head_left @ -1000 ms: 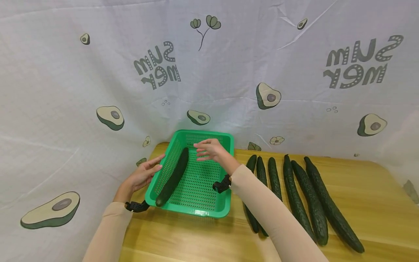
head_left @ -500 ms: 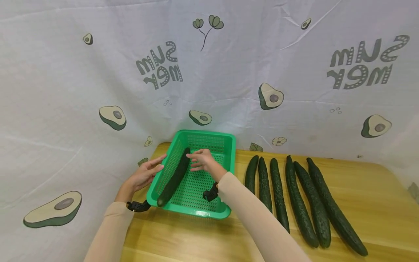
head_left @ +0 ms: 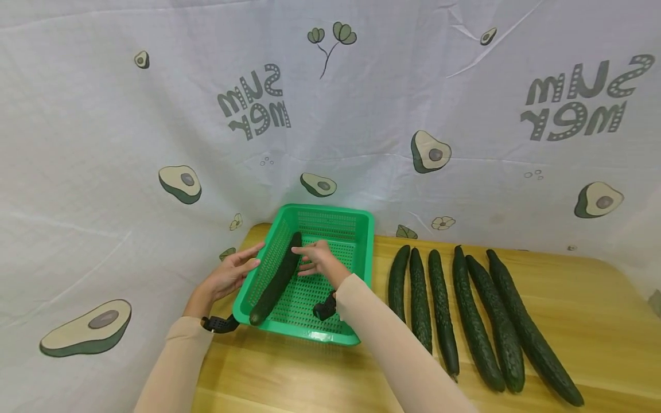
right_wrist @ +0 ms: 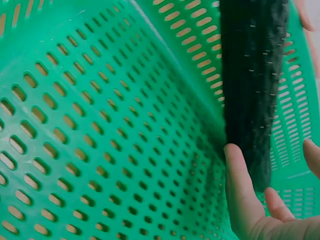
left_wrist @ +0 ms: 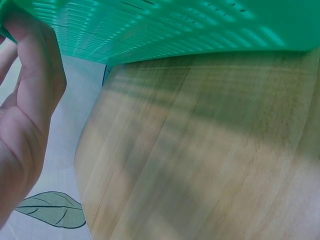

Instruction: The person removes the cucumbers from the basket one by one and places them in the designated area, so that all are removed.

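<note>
A green perforated plastic basket (head_left: 335, 338) stands on the table. One long dark cucumber (head_left: 271, 292) lies lengthwise in it along the left wall. My right hand (head_left: 321, 261) is inside the basket, its thumb and fingers spread to either side of the cucumber. The right wrist view shows the index fingertip (right_wrist: 232, 152) right at the cucumber's edge, with the thumb apart from it. My left hand (head_left: 229, 275) is at the basket's left side, with thumb and index fingertip against the rim. Up close, its fingers (left_wrist: 35, 70) reach up to the green rim.
Several more cucumbers (head_left: 441, 310) lie side by side on the wooden table (head_left: 583, 304) to the right of the basket. A white cloth (head_left: 361, 115) with avocado prints hangs behind and to the left of the table.
My right hand has moved down and left inside the basket, closer to the cucumber. My left hand stays at the rim. The view has shifted slightly.
</note>
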A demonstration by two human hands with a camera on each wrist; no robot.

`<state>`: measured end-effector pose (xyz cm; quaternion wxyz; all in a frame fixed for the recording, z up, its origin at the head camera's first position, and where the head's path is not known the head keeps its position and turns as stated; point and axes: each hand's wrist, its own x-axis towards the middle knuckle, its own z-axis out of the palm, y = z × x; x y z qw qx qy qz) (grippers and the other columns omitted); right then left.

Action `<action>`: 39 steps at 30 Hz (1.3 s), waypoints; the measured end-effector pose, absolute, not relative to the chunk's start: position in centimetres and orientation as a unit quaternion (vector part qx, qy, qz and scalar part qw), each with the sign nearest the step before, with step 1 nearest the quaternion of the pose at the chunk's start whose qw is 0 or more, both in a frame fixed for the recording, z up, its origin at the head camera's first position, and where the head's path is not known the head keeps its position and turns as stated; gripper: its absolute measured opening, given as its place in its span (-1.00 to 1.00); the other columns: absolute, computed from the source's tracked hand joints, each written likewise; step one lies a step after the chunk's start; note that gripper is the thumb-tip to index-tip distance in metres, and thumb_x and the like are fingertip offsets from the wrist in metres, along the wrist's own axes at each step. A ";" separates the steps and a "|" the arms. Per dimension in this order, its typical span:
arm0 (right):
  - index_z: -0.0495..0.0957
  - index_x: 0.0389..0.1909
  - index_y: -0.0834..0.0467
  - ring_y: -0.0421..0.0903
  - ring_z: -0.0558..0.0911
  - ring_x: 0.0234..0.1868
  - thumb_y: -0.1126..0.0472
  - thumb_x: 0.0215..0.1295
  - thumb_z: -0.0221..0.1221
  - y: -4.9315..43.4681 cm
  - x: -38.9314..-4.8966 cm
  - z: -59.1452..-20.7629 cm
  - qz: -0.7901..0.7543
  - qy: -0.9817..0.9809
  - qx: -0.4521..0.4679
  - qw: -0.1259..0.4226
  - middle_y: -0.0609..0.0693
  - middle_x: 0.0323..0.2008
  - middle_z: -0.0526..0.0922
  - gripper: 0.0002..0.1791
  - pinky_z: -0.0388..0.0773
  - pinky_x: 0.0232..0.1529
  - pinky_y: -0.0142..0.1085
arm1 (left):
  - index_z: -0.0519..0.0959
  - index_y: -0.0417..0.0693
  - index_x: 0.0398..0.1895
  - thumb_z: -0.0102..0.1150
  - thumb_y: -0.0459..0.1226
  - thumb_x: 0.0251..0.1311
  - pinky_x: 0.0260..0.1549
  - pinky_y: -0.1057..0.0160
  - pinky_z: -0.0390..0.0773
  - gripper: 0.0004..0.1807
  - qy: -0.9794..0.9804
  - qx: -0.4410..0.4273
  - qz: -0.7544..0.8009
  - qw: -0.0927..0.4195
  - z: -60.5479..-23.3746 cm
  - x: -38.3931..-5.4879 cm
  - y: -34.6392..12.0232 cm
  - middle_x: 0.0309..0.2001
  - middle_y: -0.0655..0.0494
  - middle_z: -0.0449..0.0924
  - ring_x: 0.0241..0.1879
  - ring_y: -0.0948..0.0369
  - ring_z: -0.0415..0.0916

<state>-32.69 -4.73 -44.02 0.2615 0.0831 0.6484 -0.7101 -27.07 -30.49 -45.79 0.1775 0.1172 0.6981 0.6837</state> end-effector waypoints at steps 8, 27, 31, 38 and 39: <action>0.02 0.49 0.33 0.45 0.54 0.10 0.23 0.31 0.34 -5.1 -32.8 -44.4 -0.724 0.610 0.135 0.292 0.54 0.23 0.37 -0.11 0.60 -0.06 0.10 | 0.01 -0.04 0.61 -0.06 -0.28 0.55 -0.70 0.43 0.17 -0.35 0.697 0.120 0.685 0.176 -45.7 -27.2 -30.3 0.58 -0.18 -0.31 -0.74 0.37 0.05; -0.19 0.59 0.25 0.39 0.56 0.10 0.26 0.27 0.37 -6.4 -32.5 -45.7 -0.720 0.580 0.147 0.351 0.53 0.16 0.45 0.09 0.61 -0.04 0.01 | -0.05 -0.13 0.61 -0.04 -0.27 0.55 -0.71 0.43 0.19 -0.31 0.698 0.127 0.683 0.173 -45.8 -27.4 -30.5 0.58 -0.23 -0.34 -0.74 0.38 0.07; -0.01 0.52 0.37 0.37 0.57 0.10 0.28 0.27 0.37 -6.6 -32.6 -45.9 -0.718 0.583 0.142 0.353 0.51 0.15 0.47 -0.05 0.61 -0.03 0.00 | -0.06 -0.16 0.60 -0.03 -0.27 0.54 -0.71 0.44 0.20 -0.30 0.699 0.125 0.684 0.169 -45.9 -27.4 -30.5 0.58 -0.23 -0.32 -0.74 0.38 0.06; 0.14 0.44 0.42 0.33 0.61 0.05 0.30 0.24 0.38 -6.5 -32.5 -46.0 -0.709 0.586 0.151 0.361 0.48 0.09 0.52 -0.15 0.63 -0.07 -0.03 | -0.05 -0.11 0.61 -0.05 -0.28 0.55 -0.70 0.44 0.20 -0.32 0.699 0.117 0.684 0.174 -45.9 -27.4 -30.5 0.58 -0.22 -0.31 -0.73 0.38 0.06; 0.12 0.45 0.42 0.34 0.60 0.06 0.31 0.24 0.38 -6.5 -32.5 -45.9 -0.709 0.584 0.152 0.364 0.48 0.11 0.51 -0.14 0.63 -0.06 -0.02 | -0.04 -0.10 0.61 -0.05 -0.28 0.55 -0.70 0.44 0.20 -0.32 0.699 0.116 0.683 0.175 -45.9 -27.3 -30.5 0.58 -0.21 -0.31 -0.73 0.38 0.06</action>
